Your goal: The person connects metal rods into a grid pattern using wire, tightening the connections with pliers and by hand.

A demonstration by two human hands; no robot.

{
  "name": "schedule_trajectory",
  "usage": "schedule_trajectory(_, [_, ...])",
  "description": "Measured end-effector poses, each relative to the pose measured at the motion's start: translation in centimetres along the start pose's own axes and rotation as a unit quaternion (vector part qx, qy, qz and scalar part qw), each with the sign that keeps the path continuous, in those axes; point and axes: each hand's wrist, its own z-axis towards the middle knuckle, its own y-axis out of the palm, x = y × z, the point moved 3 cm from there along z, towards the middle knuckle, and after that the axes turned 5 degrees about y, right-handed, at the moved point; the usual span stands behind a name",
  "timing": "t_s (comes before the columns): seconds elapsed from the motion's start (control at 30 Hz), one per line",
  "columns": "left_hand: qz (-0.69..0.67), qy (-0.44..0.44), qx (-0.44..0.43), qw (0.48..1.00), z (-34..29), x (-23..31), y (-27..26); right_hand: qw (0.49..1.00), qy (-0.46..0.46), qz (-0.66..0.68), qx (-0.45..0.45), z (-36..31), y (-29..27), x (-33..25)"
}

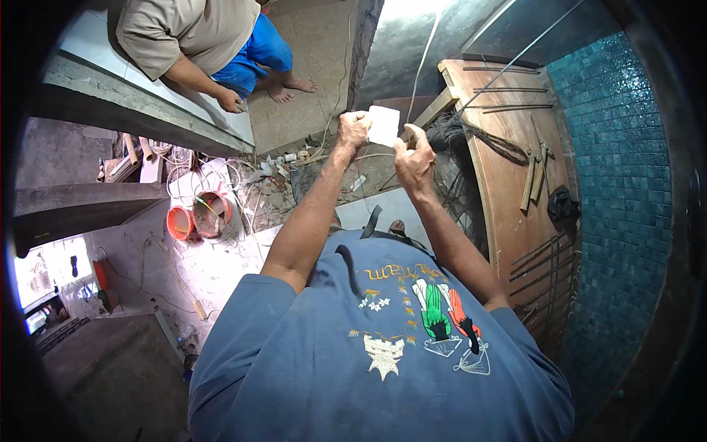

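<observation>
A small white square plate (pixel 384 126) is held up in front of me at arm's length. My left hand (pixel 354 128) is closed on its left edge, fingers bent and thumb against it. Just right of its lower corner, my right hand (pixel 415 158) has curled fingers, thumb and forefinger close together. Whether it pinches the plate's edge or something small cannot be made out. A thin pale cable (pixel 425 55) hangs from above, its lower end passing close to my right fingertips.
A wooden board (pixel 508 132) with dark rods and a cord coil leans at right, by a teal tiled wall (pixel 615 162). Rubble (pixel 276 177) covers the floor ahead. Orange buckets (pixel 179 222) stand left. Another person (pixel 199 44) sits on a ledge at upper left.
</observation>
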Motion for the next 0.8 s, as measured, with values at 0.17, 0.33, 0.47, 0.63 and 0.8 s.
schedule_trajectory(0.17, [0.020,0.021,-0.004,1.000,2.3,-0.4,-1.8,0.942,-0.011,-0.281,-0.185,-0.3,1.4,-6.6])
schedule_trajectory(0.33, [0.021,0.050,0.014,0.998,2.5,0.3,-2.3,0.916,-0.006,-0.347,-0.200,0.6,3.8,-7.8])
schedule_trajectory(0.47, [0.023,0.015,-0.013,1.000,2.5,0.2,-3.4,0.906,0.013,-0.358,-0.226,0.2,5.1,-8.4])
schedule_trajectory(0.63, [0.031,0.021,-0.014,0.999,2.6,1.3,-3.9,0.904,0.020,-0.364,-0.223,-0.1,5.8,-8.3])
schedule_trajectory(0.8, [0.003,0.020,-0.021,1.000,3.0,0.8,-4.6,0.907,0.020,-0.368,-0.203,0.1,6.1,-8.5])
